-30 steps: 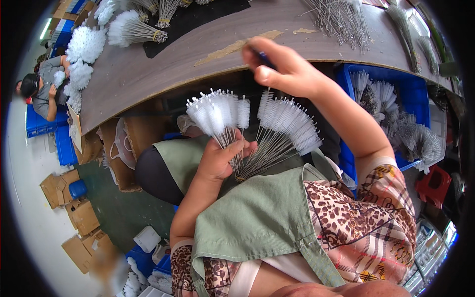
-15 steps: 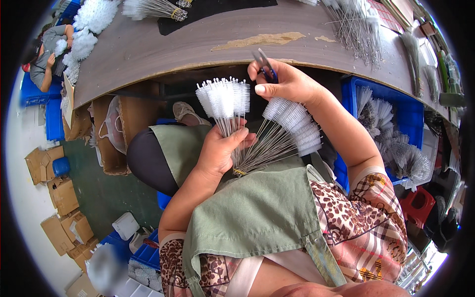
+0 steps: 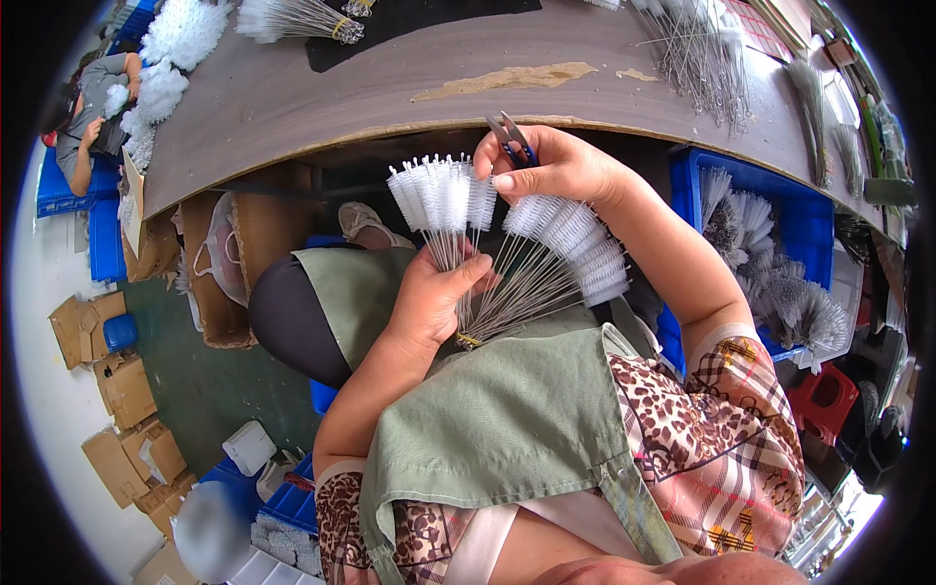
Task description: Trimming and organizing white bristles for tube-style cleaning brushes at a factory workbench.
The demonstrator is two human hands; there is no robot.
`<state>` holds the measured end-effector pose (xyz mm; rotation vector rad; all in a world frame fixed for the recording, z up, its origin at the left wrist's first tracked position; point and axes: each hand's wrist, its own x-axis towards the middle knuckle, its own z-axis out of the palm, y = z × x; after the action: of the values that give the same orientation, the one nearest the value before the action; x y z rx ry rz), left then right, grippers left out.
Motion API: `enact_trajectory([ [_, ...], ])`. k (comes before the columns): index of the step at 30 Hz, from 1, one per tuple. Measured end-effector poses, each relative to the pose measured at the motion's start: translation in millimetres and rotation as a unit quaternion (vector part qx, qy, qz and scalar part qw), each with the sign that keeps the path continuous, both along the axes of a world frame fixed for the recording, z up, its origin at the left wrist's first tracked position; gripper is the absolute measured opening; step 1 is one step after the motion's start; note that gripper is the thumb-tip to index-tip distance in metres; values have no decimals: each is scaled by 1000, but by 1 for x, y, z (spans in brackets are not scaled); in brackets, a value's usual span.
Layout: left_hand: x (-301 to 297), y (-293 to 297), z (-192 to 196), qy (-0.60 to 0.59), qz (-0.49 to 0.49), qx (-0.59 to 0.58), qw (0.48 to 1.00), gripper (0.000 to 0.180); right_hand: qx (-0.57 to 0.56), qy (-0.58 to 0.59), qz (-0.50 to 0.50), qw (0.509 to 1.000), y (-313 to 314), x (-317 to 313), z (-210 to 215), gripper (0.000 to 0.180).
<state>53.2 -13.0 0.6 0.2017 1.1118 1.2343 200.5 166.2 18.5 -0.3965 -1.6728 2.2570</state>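
Observation:
My left hand (image 3: pixel 441 292) is closed around the wire stems of part of a bundle of white bristle tube brushes (image 3: pixel 434 200). The rest of the bundle fans out to the right, its white heads (image 3: pixel 570 244) spread apart. A yellow tie (image 3: pixel 470 340) gathers the stem ends over my lap. Small snips with dark blue handles (image 3: pixel 517 151) sit in my right hand (image 3: pixel 556 168), blades pointing up and away. The thumb and finger of that hand are beside the upright brush heads; whether they pinch a brush tip I cannot tell.
A worn brown table (image 3: pixel 370 112) curves across in front, holding more tied brushes (image 3: pixel 297 18) and loose wire brushes (image 3: pixel 697 58). A blue crate (image 3: pixel 829 244) of brushes stands at the right. Cardboard boxes (image 3: pixel 229 322) lie under the table's left side. Another person (image 3: pixel 93 112) works at far left.
My right hand with the snips has shifted left, closer to the upright brush heads. Some fanned heads on the right have spread toward the left.

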Motion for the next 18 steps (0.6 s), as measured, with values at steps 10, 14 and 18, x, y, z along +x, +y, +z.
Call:
enact_trajectory([
  [10, -2, -3, 5, -4, 26, -10, 1000, 19, 56, -33, 4, 998, 3, 9, -9, 24],
  [14, -2, -1, 11, -7, -9, -18, 1000, 20, 157, -54, -21, 986, 2, 11, -1, 24],
  [18, 1, 0, 15, 21, -16, -15, 1000, 18, 399, -154, -250, 869, -7, 15, 24, 31],
])
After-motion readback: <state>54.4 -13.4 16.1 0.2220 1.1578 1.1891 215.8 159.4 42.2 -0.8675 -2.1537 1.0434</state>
